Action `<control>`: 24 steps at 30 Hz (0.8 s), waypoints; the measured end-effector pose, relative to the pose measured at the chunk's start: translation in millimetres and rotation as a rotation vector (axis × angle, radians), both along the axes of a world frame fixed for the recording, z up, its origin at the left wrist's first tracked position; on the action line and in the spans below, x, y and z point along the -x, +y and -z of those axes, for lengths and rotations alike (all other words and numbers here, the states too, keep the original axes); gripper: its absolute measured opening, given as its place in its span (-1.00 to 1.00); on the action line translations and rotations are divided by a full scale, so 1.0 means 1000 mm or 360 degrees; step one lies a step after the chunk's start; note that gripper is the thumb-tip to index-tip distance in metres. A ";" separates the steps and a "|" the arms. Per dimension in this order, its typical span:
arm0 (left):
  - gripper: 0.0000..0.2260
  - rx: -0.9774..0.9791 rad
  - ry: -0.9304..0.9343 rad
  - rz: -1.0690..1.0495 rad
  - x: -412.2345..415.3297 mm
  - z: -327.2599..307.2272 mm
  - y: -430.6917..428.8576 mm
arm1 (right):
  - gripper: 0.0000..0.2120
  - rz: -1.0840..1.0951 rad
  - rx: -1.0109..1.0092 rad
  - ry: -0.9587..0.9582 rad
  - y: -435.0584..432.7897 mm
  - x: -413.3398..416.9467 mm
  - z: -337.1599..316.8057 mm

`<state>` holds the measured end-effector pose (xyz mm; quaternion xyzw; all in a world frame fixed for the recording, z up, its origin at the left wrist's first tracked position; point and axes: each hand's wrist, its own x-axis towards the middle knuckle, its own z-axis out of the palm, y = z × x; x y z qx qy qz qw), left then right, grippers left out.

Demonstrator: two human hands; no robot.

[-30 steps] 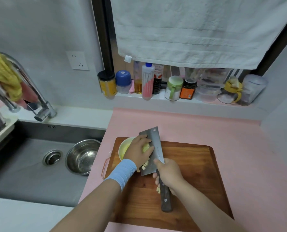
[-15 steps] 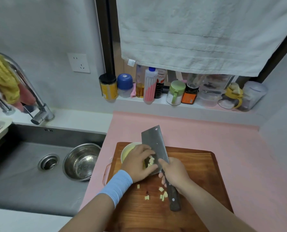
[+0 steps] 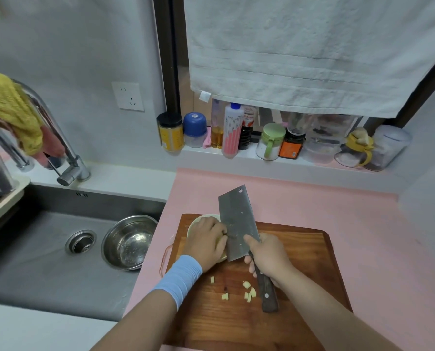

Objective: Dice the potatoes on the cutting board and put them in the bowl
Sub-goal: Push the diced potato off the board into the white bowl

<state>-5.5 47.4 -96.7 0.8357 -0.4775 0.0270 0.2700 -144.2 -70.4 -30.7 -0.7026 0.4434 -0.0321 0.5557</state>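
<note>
A wooden cutting board (image 3: 295, 252) lies on the pink counter mat. A pale bowl (image 3: 194, 222) stands at the board's far left corner, mostly hidden under my left hand (image 3: 206, 243). That hand hovers over the bowl with its fingers against the flat of a cleaver (image 3: 236, 224). My right hand (image 3: 268, 254) grips the cleaver's dark handle, the blade tilted up over the bowl. Several small potato cubes (image 3: 248, 291) lie loose on the board near my wrists. What is inside the bowl is hidden.
A steel sink (image 3: 46, 274) with a metal bowl (image 3: 129, 241) in it lies left of the board. A tap (image 3: 59, 153) draped with a yellow cloth stands behind it. Jars and bottles (image 3: 232, 130) line the back ledge under a hanging towel (image 3: 312, 51).
The cleaver has swung further over the bowl and my left hand slid along its flat. The cubes that rode on the blade are gone from it; a few dropped onto the board.
</note>
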 end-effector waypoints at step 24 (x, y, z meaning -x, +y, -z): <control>-0.72 0.0023 0.0349 -0.0291 0.134 0.071 0.021 | -0.79 -0.0046 -0.0100 0.0104 -0.031 0.158 0.062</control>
